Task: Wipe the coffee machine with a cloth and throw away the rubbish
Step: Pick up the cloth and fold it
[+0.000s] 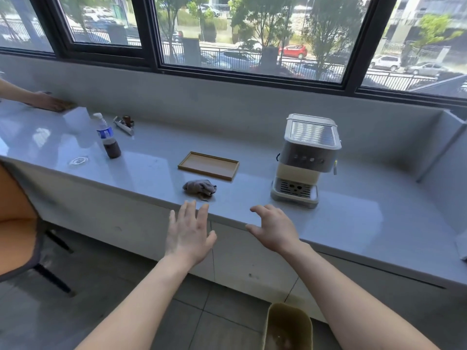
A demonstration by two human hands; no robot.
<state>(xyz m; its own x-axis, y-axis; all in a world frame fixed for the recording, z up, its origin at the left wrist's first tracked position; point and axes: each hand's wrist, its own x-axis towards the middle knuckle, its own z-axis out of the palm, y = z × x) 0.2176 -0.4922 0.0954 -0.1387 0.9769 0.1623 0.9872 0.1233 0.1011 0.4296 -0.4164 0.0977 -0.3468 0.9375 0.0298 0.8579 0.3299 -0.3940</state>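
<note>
A cream and silver coffee machine (305, 160) stands on the grey counter (156, 145), right of centre. A crumpled grey cloth (199, 188) lies near the counter's front edge, left of the machine. My left hand (189, 229) hovers just in front of the cloth with fingers spread, holding nothing. Empty too, my right hand (274, 227) hangs above the counter edge with loosely curled fingers, below and left of the machine. A tan bin (288, 327) stands on the floor under my right forearm.
A wooden tray (208, 165) lies behind the cloth. A bottle of dark liquid (108, 136), a white ring (78, 161) and small tools (124, 125) sit to the left. Another person's hand (48, 101) presses on the far left counter. An orange chair (17, 223) stands left.
</note>
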